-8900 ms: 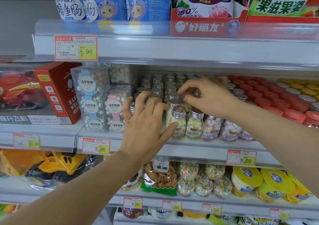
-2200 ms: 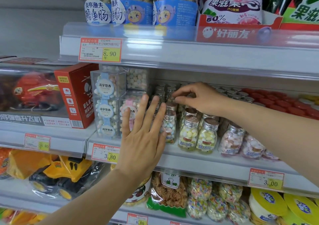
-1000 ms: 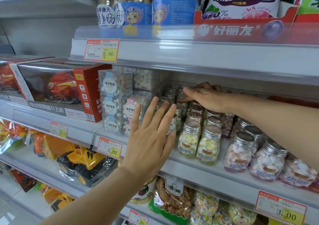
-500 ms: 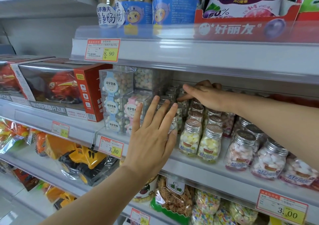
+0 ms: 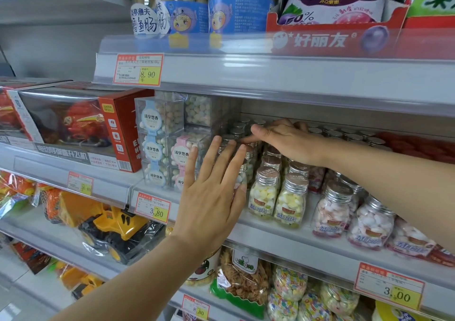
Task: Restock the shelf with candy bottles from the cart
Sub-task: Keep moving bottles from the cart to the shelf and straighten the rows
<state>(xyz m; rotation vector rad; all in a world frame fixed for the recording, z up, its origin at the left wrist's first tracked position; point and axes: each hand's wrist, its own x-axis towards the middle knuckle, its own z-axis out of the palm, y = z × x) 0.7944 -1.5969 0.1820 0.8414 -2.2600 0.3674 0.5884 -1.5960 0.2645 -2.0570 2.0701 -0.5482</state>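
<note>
Clear candy bottles with silver caps stand in rows on the middle shelf. Two with yellow candy are at the front, and pink-filled ones stand to their right. My left hand has straight fingers and presses flat against the front bottle of the leftmost row, hiding most of it. My right hand reaches deep under the upper shelf and lies over the caps of the back bottles, thumb and forefinger stretched to the left. Neither hand holds a bottle. The cart is out of view.
Stacked clear cube boxes of candy border the bottles on the left, with a red toy box beyond them. The upper shelf hangs low over my right hand. Red-lidded jars fill the far right. Bagged sweets sit on the shelf below.
My right hand has gone from pinching a cap to lying flat over the back caps, deeper in. My left hand stays pressed on the front bottle. The view has shifted left.
</note>
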